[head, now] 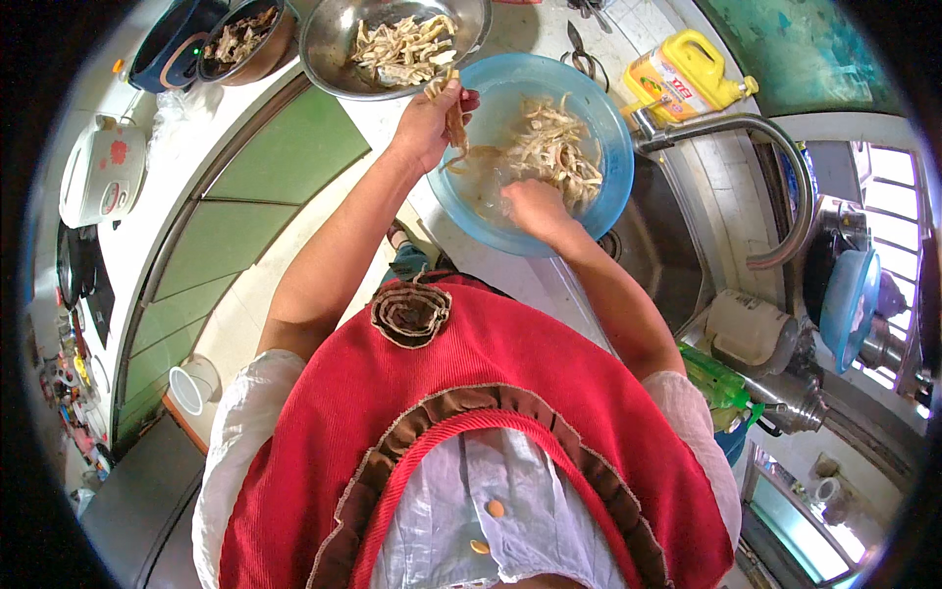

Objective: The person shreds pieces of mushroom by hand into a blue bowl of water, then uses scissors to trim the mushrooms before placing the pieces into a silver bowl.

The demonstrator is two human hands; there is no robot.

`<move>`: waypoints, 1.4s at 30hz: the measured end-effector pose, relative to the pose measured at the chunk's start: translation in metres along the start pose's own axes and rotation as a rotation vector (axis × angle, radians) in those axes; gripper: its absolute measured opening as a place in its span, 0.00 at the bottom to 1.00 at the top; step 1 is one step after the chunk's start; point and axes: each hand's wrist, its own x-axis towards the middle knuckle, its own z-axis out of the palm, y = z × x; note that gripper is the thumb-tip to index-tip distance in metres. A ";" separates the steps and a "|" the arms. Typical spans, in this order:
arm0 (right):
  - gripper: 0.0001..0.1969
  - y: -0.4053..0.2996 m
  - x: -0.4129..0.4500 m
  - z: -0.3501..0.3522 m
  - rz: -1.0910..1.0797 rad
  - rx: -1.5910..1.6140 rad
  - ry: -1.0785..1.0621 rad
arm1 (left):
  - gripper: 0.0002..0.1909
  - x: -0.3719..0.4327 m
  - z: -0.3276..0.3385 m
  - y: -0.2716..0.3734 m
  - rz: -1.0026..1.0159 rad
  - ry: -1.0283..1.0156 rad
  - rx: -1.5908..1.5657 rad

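Observation:
My left hand (430, 125) grips a few long brownish strips of dried food (456, 132) over the left rim of a blue plastic basin (622, 140). Cloudy water fills the basin, and a heap of similar pale strips (559, 151) lies in it on the right. My right hand (536, 208) dips into the water beside that heap, fingers curled; the water and the hand itself hide whether anything is in them. Just beyond my left hand, a stainless steel bowl (324, 44) contains more pale strips (405, 48).
Scissors (581, 55) and a yellow detergent jug (681, 73) stand beyond the basin. A curved faucet (798, 177) arches over the dark sink (659, 228) at right. At upper left is a bowl (235, 66) of dark dried food, with a white rice cooker (107, 173) farther left.

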 end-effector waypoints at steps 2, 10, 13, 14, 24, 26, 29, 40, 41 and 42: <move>0.08 0.020 0.002 -0.006 0.043 0.349 0.074 | 0.11 -0.001 0.002 0.004 -0.022 -0.025 -0.066; 0.13 0.041 0.007 -0.085 0.221 0.668 0.245 | 0.08 0.001 -0.003 -0.012 -0.086 0.017 -0.085; 0.13 0.020 0.009 -0.081 0.162 -0.191 0.521 | 0.07 -0.002 -0.001 -0.010 0.012 0.016 -0.010; 0.13 0.013 0.015 -0.075 0.159 -0.189 0.521 | 0.07 -0.002 -0.001 -0.010 0.013 0.019 -0.009; 0.08 -0.003 0.052 -0.017 -0.022 0.400 0.216 | 0.05 -0.005 -0.008 0.001 0.010 0.007 0.044; 0.11 0.007 0.042 -0.051 0.127 0.583 0.181 | 0.07 -0.003 -0.010 0.002 0.021 0.011 0.095; 0.11 0.010 0.028 -0.093 0.267 0.920 0.119 | 0.08 -0.006 -0.005 -0.002 0.004 0.011 0.038; 0.11 0.039 0.008 -0.112 0.317 1.104 0.232 | 0.08 -0.003 -0.011 -0.005 0.045 0.104 -0.006; 0.11 0.036 0.008 -0.114 0.327 1.006 0.208 | 0.09 -0.005 -0.008 -0.006 0.013 0.053 -0.005; 0.12 0.032 0.006 -0.116 0.308 1.144 0.226 | 0.09 -0.007 -0.005 -0.006 -0.011 0.022 0.006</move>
